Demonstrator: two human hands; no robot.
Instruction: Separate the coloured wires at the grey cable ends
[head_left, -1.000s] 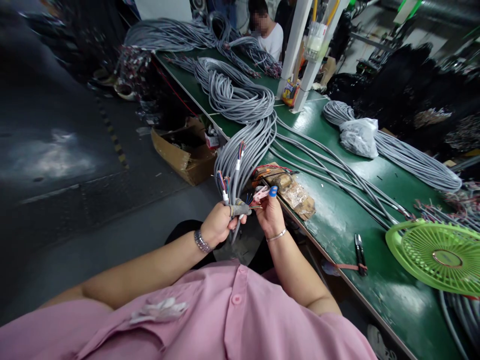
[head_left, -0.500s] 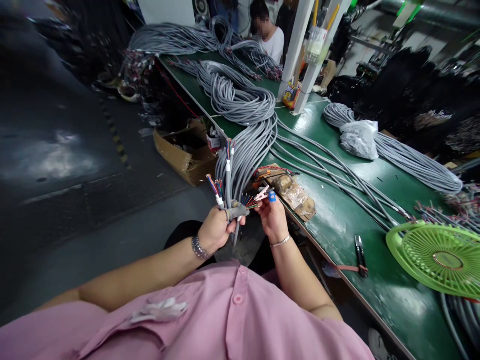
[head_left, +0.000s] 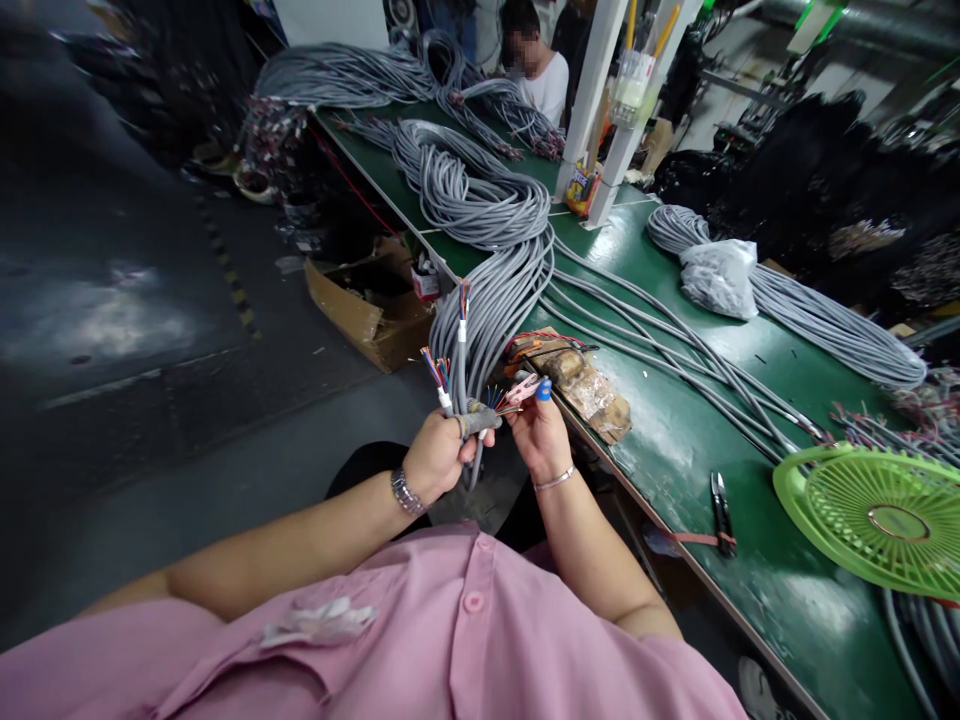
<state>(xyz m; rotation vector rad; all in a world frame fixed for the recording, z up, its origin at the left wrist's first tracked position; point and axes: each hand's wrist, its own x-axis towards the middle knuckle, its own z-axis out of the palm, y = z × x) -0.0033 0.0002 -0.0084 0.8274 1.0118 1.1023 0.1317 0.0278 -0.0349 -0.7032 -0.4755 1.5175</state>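
My left hand (head_left: 436, 455) is closed around several grey cables (head_left: 460, 375), with a grey covering on its thumb. Their stripped ends fan out in thin coloured wires (head_left: 436, 368), with white bands where the sheath stops. One cable end points right, its loose wires (head_left: 504, 403) spread toward my right hand (head_left: 541, 432). That hand is closed, pinching wires at the fingertips beside a small pale pink clip (head_left: 523, 388); how the clip is held I cannot tell. A blue wrap (head_left: 544, 389) covers one fingertip.
Coiled grey cable bundles (head_left: 480, 190) lie along the green table (head_left: 675, 510). A taped cardboard piece (head_left: 596, 395) sits at its near edge. Snips (head_left: 721, 515) and a green fan (head_left: 885, 515) are to the right. An open carton (head_left: 352, 310) stands on the floor; a person (head_left: 547, 85) sits behind.
My left hand and its cables have shifted slightly right. My right hand has moved a little left, and the pink clip is turned slightly. Both hands keep their hold.
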